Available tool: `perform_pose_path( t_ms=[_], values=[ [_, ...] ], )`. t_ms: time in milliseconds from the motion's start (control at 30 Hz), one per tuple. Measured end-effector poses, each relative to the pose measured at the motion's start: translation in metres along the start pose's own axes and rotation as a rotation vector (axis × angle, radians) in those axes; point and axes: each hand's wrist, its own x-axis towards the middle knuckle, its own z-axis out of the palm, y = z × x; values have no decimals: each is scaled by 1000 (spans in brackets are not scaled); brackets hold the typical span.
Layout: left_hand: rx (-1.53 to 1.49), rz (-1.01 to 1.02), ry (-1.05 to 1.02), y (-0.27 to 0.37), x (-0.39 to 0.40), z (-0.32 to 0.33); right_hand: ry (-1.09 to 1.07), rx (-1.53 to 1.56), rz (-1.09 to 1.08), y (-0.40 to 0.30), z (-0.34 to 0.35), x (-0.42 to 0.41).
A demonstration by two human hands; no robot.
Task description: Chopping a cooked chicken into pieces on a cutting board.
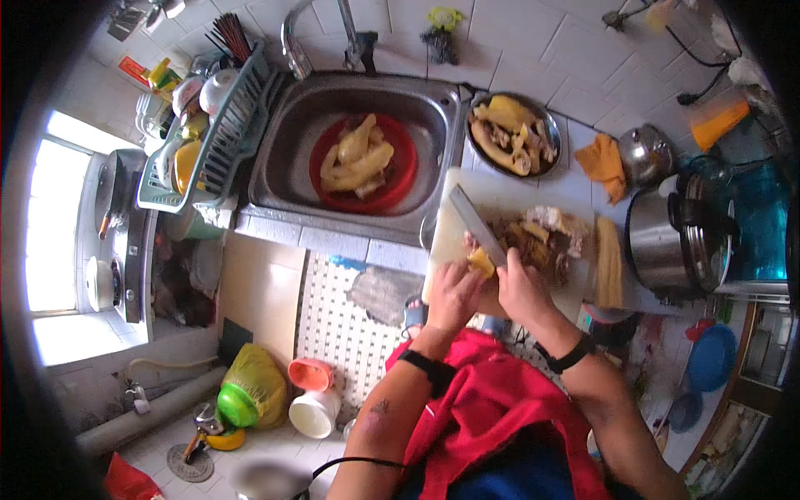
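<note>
A knife (479, 226) with a wide metal blade is in my right hand (525, 290), its tip pointing up and left over the white cutting board (447, 250). My left hand (455, 289) holds a yellow-skinned piece of poultry (480, 262) against the board, just left of the knife's handle end. Right of the blade lies a heap of chopped meat pieces (542, 240), with pale and brown parts. Behind the board stands a round metal plate (555, 164) bearing large yellow-skinned poultry pieces (509, 122). My fingertips are partly hidden by the hands themselves.
The steel sink (281, 150) holds a red basin (403, 184) with more poultry (356, 156). A faucet (297, 50) rises behind it. Left stands a dish rack (215, 147) with bowls. On the right are an orange cloth (601, 165), a pressure cooker (659, 234) and a metal pot (647, 150).
</note>
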Motion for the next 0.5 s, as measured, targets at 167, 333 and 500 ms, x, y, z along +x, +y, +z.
perform_pose_path(
  t_ms=[167,333,500],
  values=[
    [58,1,-27,-12,4,3,-143,-10,-2,13,-6,-11],
    [6,-12,4,-3,8,-1,-76,67,-18,12,-20,-17],
    [-22,-2,50,-4,1,-12,58,108,-104,-14,-30,-13]
  ],
)
